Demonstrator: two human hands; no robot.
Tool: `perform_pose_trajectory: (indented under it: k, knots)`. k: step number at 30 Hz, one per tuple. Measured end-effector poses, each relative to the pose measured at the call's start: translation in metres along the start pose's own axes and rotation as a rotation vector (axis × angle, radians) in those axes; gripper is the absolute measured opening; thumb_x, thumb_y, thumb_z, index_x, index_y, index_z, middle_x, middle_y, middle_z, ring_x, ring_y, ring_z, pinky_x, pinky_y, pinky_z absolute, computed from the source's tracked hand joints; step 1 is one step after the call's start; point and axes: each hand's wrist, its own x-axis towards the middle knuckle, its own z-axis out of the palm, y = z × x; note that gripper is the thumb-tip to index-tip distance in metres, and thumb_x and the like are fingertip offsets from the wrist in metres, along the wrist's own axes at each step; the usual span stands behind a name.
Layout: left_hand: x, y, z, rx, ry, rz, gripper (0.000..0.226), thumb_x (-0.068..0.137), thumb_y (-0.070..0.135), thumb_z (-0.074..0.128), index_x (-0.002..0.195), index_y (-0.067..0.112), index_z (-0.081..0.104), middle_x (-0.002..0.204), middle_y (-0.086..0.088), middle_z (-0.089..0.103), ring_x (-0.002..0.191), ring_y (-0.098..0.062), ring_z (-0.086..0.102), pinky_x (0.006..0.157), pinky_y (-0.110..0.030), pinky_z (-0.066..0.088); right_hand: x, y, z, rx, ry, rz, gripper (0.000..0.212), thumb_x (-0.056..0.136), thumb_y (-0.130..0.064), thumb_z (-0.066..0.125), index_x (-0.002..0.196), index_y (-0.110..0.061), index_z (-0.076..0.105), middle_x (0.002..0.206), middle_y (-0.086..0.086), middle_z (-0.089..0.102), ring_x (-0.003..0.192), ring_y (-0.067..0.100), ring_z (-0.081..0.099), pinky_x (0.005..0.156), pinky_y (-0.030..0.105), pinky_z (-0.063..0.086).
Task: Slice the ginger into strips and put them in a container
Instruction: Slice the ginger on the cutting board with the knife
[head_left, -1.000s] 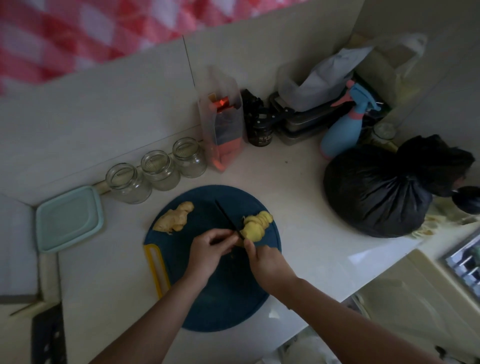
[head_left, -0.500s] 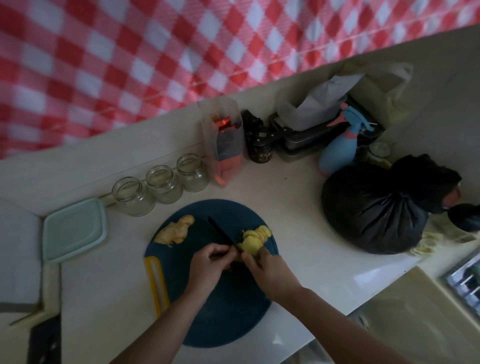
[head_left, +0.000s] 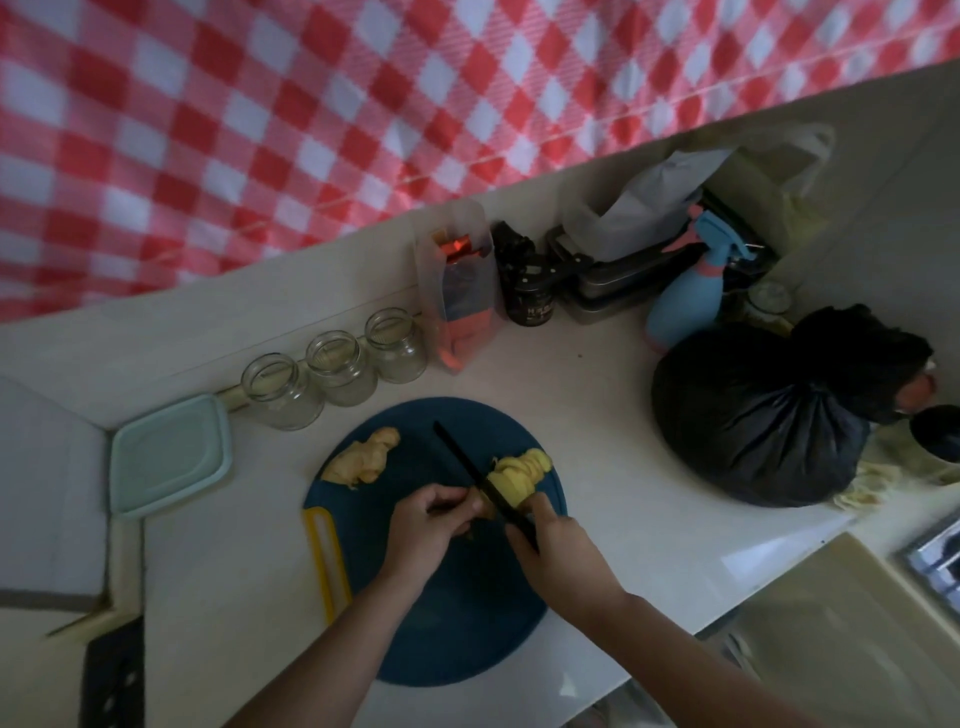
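In the head view, the ginger piece (head_left: 511, 480) lies at the right side of the blue cutting board (head_left: 441, 623), with rounds already fanned off its far end and no strips visible. The left hand (head_left: 426, 530) pinches its near end. The right hand (head_left: 556, 540) grips the knife (head_left: 467, 467), with the blade set across the ginger. The ginger's long axis points from the hands toward the board's far right rim. A second knob (head_left: 363, 457) on the board's left is uncut. The teal container (head_left: 166, 457) on the bench left of the board shows no ginger.

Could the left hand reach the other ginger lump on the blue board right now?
Probably yes: the uncut ginger lies bare on the cutting board just beyond the left hand, nothing between them. But its fingers are holding the ginger being sliced, so it would have to let go first.
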Motion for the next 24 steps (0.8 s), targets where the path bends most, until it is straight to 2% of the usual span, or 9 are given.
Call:
perform_pose_trajectory:
  k: [3, 6, 8, 13, 19, 24]
  knots:
    - [0.002, 0.000, 0.000, 0.003, -0.005, -0.018, 0.008, 0.079, 0.006, 0.073, 0.085, 0.009, 0.068, 0.084, -0.008, 0.071, 0.077, -0.014, 0.068, 0.070, -0.024, 0.057, -0.006, -0.001, 0.000, -0.002, 0.033, 0.022, 0.022, 0.100, -0.040, 0.041, 0.104, -0.018, 0.041, 0.079, -0.004, 0.054, 0.061, 0.011, 0.050, 0.058, 0.027, 0.045]
    - [0.004, 0.000, -0.001, 0.012, -0.011, -0.034, 0.009, 0.078, 0.006, 0.075, 0.084, 0.009, 0.068, 0.083, -0.008, 0.071, 0.074, -0.013, 0.067, 0.072, -0.025, 0.057, -0.010, -0.003, -0.001, 0.001, 0.025, 0.021, 0.018, 0.101, -0.039, 0.039, 0.098, -0.021, 0.036, 0.071, -0.008, 0.049, 0.054, 0.007, 0.045, 0.050, 0.022, 0.039]
    - [0.005, 0.000, -0.002, 0.018, -0.011, -0.038, 0.010, 0.077, 0.007, 0.076, 0.082, 0.011, 0.069, 0.082, -0.006, 0.071, 0.074, -0.014, 0.067, 0.073, -0.026, 0.057, -0.012, -0.003, -0.003, 0.009, 0.024, 0.011, 0.017, 0.101, -0.038, 0.039, 0.098, -0.022, 0.035, 0.069, -0.009, 0.049, 0.053, 0.008, 0.046, 0.048, 0.021, 0.038]
    - [0.007, 0.002, -0.002, 0.029, -0.021, -0.057, 0.011, 0.076, 0.008, 0.077, 0.082, 0.012, 0.069, 0.085, -0.009, 0.072, 0.076, -0.015, 0.067, 0.075, -0.027, 0.057, -0.014, -0.003, -0.010, -0.017, 0.008, -0.009, 0.020, 0.102, -0.038, 0.034, 0.106, -0.020, 0.039, 0.078, 0.000, 0.059, 0.059, 0.013, 0.052, 0.054, 0.026, 0.043]
    - [0.009, 0.006, -0.002, 0.011, -0.033, -0.081, 0.010, 0.076, 0.005, 0.076, 0.081, 0.009, 0.068, 0.080, -0.009, 0.070, 0.072, -0.014, 0.065, 0.066, -0.019, 0.055, -0.016, -0.004, -0.006, -0.036, -0.008, -0.020, 0.015, 0.102, -0.037, 0.034, 0.100, -0.023, 0.035, 0.068, -0.008, 0.048, 0.052, 0.010, 0.044, 0.048, 0.023, 0.036]
    - [0.009, 0.006, -0.003, -0.006, -0.040, -0.093, 0.011, 0.076, 0.005, 0.076, 0.082, 0.009, 0.068, 0.081, -0.008, 0.070, 0.073, -0.014, 0.065, 0.068, -0.021, 0.055, -0.016, -0.004, -0.003, -0.069, -0.012, -0.015, 0.021, 0.102, -0.038, 0.033, 0.107, -0.019, 0.038, 0.070, -0.004, 0.050, 0.052, 0.009, 0.044, 0.048, 0.022, 0.036]
